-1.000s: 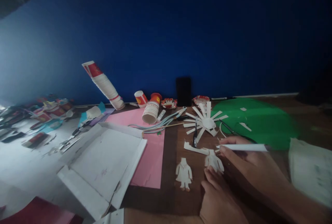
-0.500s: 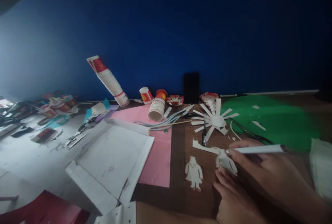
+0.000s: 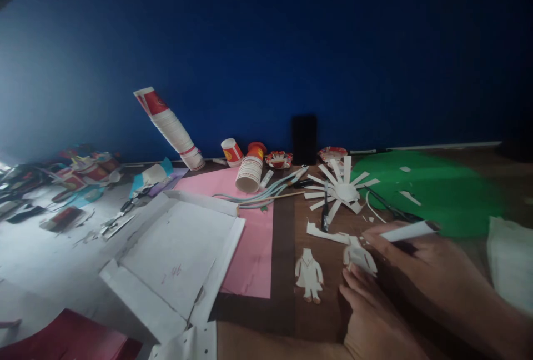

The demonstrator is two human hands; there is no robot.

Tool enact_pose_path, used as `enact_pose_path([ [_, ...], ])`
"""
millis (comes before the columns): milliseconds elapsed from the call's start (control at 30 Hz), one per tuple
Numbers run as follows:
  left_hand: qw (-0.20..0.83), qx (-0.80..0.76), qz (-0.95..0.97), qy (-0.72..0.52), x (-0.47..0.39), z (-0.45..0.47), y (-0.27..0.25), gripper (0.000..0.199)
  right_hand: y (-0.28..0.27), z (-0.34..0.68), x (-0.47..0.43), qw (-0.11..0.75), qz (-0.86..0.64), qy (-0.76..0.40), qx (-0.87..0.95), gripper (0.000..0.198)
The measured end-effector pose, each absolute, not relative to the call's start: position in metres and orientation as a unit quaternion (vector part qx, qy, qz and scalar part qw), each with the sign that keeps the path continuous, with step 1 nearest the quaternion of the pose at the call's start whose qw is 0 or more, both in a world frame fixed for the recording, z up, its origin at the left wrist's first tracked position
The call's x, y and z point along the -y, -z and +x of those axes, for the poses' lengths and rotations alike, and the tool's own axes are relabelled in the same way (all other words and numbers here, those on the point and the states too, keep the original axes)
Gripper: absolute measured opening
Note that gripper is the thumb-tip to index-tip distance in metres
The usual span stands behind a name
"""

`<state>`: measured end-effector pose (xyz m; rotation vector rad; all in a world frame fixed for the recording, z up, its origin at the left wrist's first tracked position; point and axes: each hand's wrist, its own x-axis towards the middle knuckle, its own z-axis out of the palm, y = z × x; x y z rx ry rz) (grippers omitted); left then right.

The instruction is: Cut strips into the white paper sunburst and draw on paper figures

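My right hand [image 3: 416, 263] is closed round a white marker pen [image 3: 410, 231], its tip end hidden behind the fingers beside a white paper figure cutout [image 3: 361, 257]. The fingers of my left hand [image 3: 368, 310] press on the lower part of this cutout, holding it against the brown table and covering its legs. To its left lies a second white paper figure [image 3: 309, 275], with a drawn collar and brown-edged sleeves and feet. A curved white paper scrap [image 3: 327, 234] touches the upper edge of the held cutout.
Behind lie a fringed paper cup piece [image 3: 345, 191], scissors [image 3: 389, 204], a black-handled tool [image 3: 325, 218] and green paper [image 3: 449, 199]. Leftward are pink paper [image 3: 254, 260], a white box lid [image 3: 183, 260], wires [image 3: 266, 196] and a leaning cup stack [image 3: 172, 129]. White cloth-like material [image 3: 510, 260] sits right.
My right hand has shifted and turned slightly, and the marker's back end now points higher and nearer. The view moved a little; my left hand still presses on the cutout.
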<state>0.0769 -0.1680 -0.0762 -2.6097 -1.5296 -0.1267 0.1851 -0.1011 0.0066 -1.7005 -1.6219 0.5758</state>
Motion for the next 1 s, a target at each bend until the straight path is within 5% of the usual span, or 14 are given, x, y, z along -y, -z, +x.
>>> enact_pose_path([
  [600,0.059,0.51,-0.857,0.04,0.172,0.082,0.09,0.054,-0.015,0.181,0.104,0.26,-0.677,-0.226,0.65,0.024],
  [1000,0.118,0.494,-0.861,0.033,0.172,0.081,0.09,0.052,-0.012,0.182,0.101,0.299,-0.66,-0.248,0.643,0.018],
])
